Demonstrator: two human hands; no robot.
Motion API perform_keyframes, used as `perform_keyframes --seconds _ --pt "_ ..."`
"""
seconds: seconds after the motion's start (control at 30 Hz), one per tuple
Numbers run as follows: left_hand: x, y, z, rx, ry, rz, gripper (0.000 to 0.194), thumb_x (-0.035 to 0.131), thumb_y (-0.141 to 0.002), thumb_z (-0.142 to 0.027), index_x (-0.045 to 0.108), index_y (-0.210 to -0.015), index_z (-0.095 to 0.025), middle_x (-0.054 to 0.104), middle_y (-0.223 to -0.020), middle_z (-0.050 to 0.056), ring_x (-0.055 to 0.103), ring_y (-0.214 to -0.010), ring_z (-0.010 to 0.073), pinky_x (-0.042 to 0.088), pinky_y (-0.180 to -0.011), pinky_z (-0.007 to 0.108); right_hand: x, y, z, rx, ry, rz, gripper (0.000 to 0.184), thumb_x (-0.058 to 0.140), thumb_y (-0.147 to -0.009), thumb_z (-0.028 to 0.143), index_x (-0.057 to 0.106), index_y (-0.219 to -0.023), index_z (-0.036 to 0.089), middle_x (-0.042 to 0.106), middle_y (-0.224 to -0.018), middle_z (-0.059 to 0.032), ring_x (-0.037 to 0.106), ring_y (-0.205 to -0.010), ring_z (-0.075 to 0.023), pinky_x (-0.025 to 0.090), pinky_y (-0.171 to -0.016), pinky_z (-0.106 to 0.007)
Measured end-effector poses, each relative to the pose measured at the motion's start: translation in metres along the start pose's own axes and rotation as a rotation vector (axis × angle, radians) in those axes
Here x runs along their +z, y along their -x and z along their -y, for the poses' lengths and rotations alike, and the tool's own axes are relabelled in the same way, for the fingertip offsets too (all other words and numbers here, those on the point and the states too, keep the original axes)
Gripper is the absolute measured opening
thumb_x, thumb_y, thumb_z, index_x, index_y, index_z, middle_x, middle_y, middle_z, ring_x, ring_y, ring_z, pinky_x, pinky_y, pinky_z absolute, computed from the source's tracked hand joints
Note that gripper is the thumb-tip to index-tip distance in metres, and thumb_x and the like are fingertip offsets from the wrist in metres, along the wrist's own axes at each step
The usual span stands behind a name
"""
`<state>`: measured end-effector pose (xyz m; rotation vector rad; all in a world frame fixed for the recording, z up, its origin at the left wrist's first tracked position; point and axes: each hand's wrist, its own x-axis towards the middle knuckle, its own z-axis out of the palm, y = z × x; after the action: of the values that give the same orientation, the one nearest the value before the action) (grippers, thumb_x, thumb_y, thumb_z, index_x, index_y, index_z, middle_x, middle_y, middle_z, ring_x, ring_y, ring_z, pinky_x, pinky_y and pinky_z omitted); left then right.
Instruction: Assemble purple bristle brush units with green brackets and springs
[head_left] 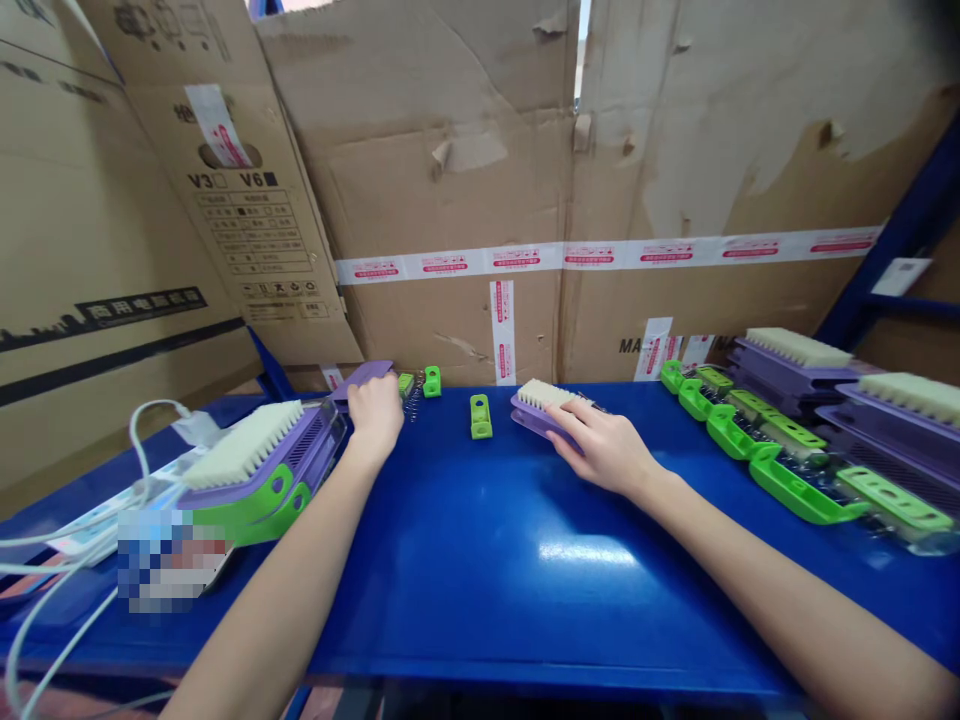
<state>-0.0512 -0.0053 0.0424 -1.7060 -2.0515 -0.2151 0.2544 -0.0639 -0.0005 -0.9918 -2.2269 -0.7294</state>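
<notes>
At the back of the blue table, my left hand is closed on a flat purple plastic piece. Just to its right lie a small green part and some metal springs. My right hand grips a purple brush head with cream bristles facing up, fingers on top and thumb at the near side. Between the hands sits another green part with round holes. The undersides of both purple pieces are hidden.
At left stands a purple and green brush assembly near a power strip with white cables. Green frames, clip pieces and stacked purple brush heads line the right side. Taped cardboard walls the back.
</notes>
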Motion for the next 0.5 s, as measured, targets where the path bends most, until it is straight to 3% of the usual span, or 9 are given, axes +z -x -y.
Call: perform_keyframes --seconds 0.13,0.5 --pt "0.0075 -0.0044 0.0117 -0.031 -0.019 0.028 0.028 0.04 -0.083 -0.014 0.063 -0.099 -0.009 0.066 -0.093 0.018 0.063 -0.089 0.029 0.043 -0.079 0.037 0.0002 0.0 0.0005 0.002 0.0 0.004 0.034 0.041 -0.094 0.031 0.057 -0.117 0.014 0.065 -0.108 -0.0113 0.064 -0.088 -0.0204 0.053 -0.064 -0.029" --pt "0.0036 -0.0047 0.0133 -0.058 0.013 0.13 0.032 0.038 -0.081 -0.007 0.064 -0.101 -0.011 0.065 -0.099 0.02 0.063 -0.095 0.0305 0.047 -0.08 0.038 0.0 0.0002 -0.0012 0.014 -0.019 -0.002 0.032 0.042 -0.093 0.029 0.059 -0.115 0.014 0.065 -0.107 -0.0113 0.063 -0.089 -0.0203 0.053 -0.065 -0.029"
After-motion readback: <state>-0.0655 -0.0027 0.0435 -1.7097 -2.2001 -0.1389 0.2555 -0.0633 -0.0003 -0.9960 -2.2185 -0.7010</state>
